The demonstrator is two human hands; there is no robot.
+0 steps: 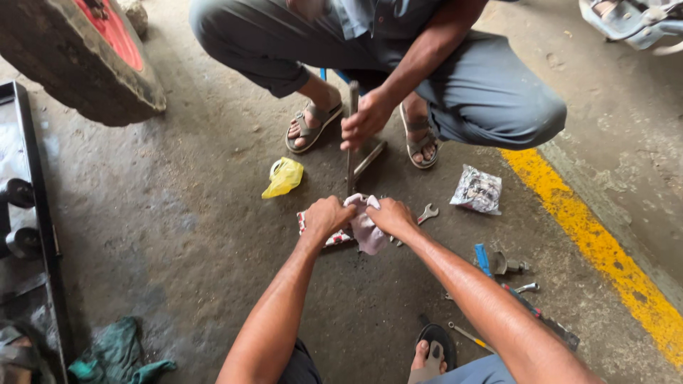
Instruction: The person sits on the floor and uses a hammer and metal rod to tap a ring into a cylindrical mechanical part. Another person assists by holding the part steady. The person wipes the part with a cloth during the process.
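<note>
My left hand point(326, 217) and my right hand point(390, 215) both grip a crumpled whitish rag point(368, 232) with a red and white patterned edge, pressed down on the concrete floor at the foot of an upright metal rod point(351, 167). A squatting person opposite me in grey trousers and sandals holds the top of that rod with one hand point(364, 119). An angled metal bar point(370, 158) branches off the rod near the floor. A silver open-ended spanner point(425, 213) lies just right of my right hand.
A yellow plastic bag point(283, 177) and a clear packet of parts point(478, 190) lie on the floor. Tools point(506, 269) are scattered at right by a yellow painted line point(605, 250). A tyre point(85, 53), a black metal frame point(39, 213) and a green cloth point(114, 352) are at left.
</note>
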